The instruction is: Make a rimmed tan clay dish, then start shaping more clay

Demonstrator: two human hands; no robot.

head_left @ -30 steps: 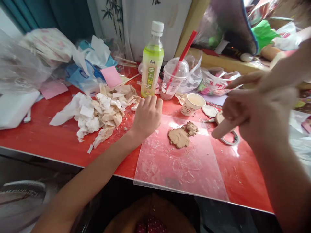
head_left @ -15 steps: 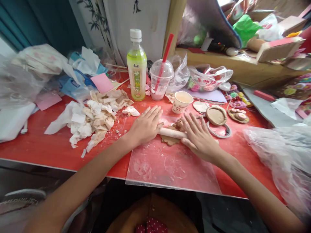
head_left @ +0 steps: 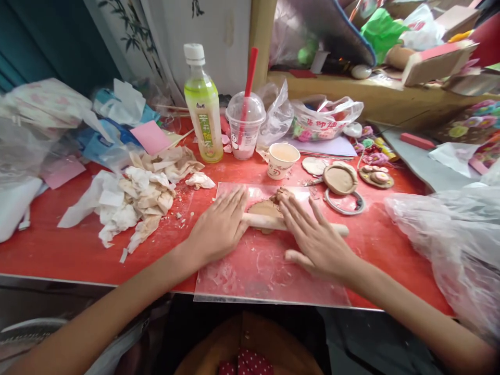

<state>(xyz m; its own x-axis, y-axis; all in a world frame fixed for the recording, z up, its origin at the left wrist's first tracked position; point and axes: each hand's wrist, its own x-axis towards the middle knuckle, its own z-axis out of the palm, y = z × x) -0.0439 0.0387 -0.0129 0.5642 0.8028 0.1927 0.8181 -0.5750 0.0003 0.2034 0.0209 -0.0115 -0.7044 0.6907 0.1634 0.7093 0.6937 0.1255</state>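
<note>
A pale rolling pin (head_left: 269, 222) lies across a flattened piece of brown clay (head_left: 263, 210) on a clear plastic sheet (head_left: 250, 278). My left hand (head_left: 219, 225) rests flat over the pin's left end, fingers stretched forward. On the pin's right part lies my right hand (head_left: 318, 235), its fingers spread and the thumb apart; the pin's tip shows beyond it. A rough lump of clay (head_left: 283, 195) sits just past the right fingertips. Both palms press from above without wrapping round the pin.
Behind the sheet stand a paper cup (head_left: 282, 162), a lidded plastic cup (head_left: 244, 127) and a green drink bottle (head_left: 203, 107). Crumpled tissues (head_left: 135, 200) lie left. To the right are a round clay dish (head_left: 339, 177), a ring (head_left: 344, 203) and a plastic bag (head_left: 441, 234).
The rolling pin and both hands have come nearer to me over the clay, baring more of its far part. The whole view has shifted slightly.
</note>
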